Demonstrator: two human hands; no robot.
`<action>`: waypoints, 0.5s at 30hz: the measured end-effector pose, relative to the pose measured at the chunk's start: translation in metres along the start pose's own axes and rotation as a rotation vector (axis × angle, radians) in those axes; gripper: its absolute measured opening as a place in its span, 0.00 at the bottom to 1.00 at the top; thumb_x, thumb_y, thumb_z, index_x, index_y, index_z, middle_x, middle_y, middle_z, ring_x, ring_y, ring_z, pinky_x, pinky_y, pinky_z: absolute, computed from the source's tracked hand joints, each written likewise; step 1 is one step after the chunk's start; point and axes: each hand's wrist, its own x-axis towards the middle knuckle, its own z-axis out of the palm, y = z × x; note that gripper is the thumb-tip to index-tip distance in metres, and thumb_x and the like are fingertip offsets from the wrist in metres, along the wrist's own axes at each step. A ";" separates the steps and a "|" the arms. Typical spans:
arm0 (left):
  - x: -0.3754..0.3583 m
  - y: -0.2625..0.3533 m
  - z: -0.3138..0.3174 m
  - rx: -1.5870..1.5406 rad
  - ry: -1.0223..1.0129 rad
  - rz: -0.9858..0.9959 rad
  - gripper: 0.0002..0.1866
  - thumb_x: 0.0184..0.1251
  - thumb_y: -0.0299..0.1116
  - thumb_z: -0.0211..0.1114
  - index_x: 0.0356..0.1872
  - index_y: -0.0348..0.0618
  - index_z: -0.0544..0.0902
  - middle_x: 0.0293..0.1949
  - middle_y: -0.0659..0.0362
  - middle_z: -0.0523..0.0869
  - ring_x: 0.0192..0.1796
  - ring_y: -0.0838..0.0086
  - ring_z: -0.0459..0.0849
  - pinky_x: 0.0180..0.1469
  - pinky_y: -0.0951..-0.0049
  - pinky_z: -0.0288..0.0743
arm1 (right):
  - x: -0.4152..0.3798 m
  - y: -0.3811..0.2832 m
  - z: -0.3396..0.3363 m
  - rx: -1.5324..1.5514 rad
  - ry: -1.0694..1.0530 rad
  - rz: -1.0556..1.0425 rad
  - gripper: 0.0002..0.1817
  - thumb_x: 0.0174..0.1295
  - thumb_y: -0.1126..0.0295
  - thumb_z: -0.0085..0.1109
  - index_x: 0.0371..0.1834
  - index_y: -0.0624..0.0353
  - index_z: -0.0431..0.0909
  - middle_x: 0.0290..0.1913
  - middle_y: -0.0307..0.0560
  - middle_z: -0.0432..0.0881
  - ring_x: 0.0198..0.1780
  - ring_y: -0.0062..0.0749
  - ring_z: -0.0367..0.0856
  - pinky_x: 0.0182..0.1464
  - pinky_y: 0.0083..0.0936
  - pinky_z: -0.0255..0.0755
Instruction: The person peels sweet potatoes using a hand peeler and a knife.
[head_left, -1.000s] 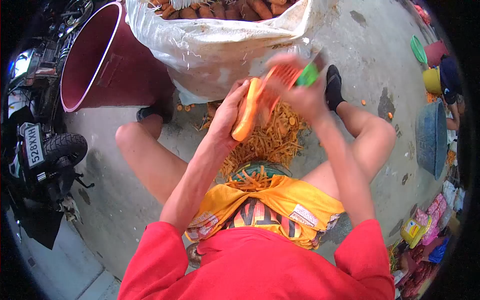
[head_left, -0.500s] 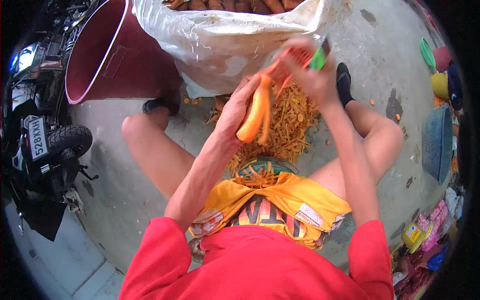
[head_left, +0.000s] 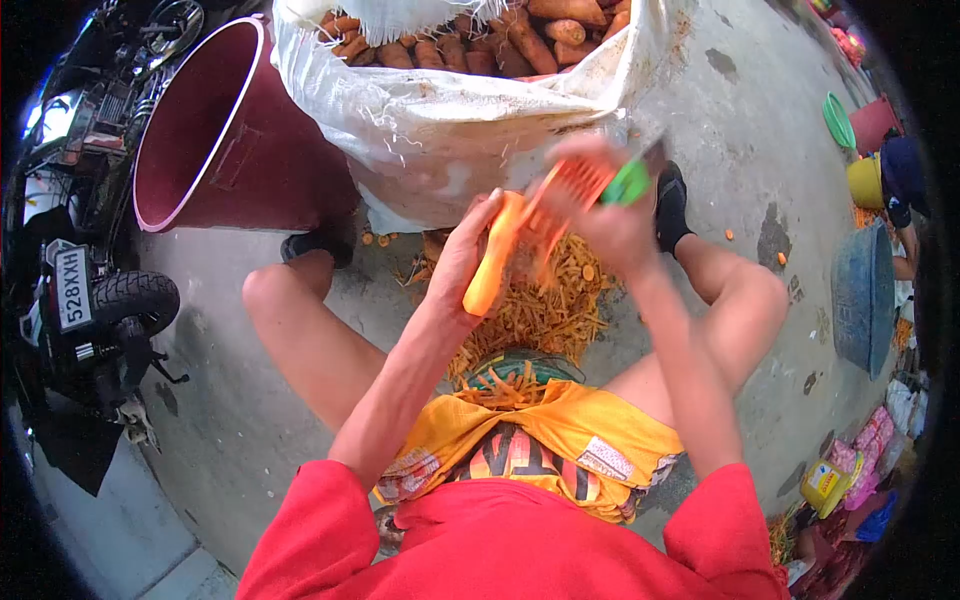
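Observation:
A peeled orange carrot (head_left: 490,268) is gripped in my left hand (head_left: 458,262), held at a slant over the floor. My right hand (head_left: 622,238), blurred by motion, is closed around a red slotted peeler (head_left: 580,185) close to the carrot's upper end. The same hand also holds a knife with a green handle (head_left: 627,184), its dark blade pointing up and away. Below both hands spreads a heap of carrot peelings (head_left: 570,318). More peelings (head_left: 512,388) lie in front of my lap, on a green thing that is partly covered.
Ahead stands an open white sack (head_left: 430,135) full of unpeeled carrots (head_left: 525,48). A large maroon bin (head_left: 250,150) leans at its left. Left is a parked motorcycle (head_left: 110,310). A blue tub (head_left: 862,300) and another person (head_left: 905,180) are at the right.
My right hand and the peeler have moved slightly down, and the carrot sits a little lower and more to the left. A hanging strip of peel no longer shows. The view has tilted up.

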 end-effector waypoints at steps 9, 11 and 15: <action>0.004 0.001 -0.015 0.002 -0.117 0.055 0.20 0.84 0.47 0.57 0.62 0.44 0.78 0.46 0.59 0.86 0.32 0.75 0.87 0.33 0.73 0.87 | 0.006 0.034 -0.001 0.047 0.106 0.098 0.12 0.63 0.65 0.76 0.44 0.58 0.86 0.39 0.42 0.90 0.38 0.24 0.87 0.41 0.28 0.80; 0.002 0.001 -0.007 0.018 -0.106 0.081 0.20 0.84 0.47 0.58 0.64 0.45 0.78 0.48 0.59 0.86 0.39 0.73 0.88 0.37 0.73 0.87 | -0.005 0.011 0.006 0.146 0.075 0.074 0.13 0.64 0.64 0.76 0.44 0.58 0.86 0.39 0.42 0.90 0.39 0.24 0.87 0.41 0.28 0.80; 0.000 0.001 -0.013 0.188 -0.136 0.136 0.18 0.84 0.45 0.58 0.63 0.46 0.78 0.51 0.62 0.86 0.46 0.75 0.88 0.41 0.74 0.87 | 0.001 0.031 0.002 -0.035 -0.093 -0.031 0.14 0.63 0.69 0.77 0.46 0.62 0.84 0.38 0.43 0.88 0.37 0.22 0.84 0.44 0.27 0.80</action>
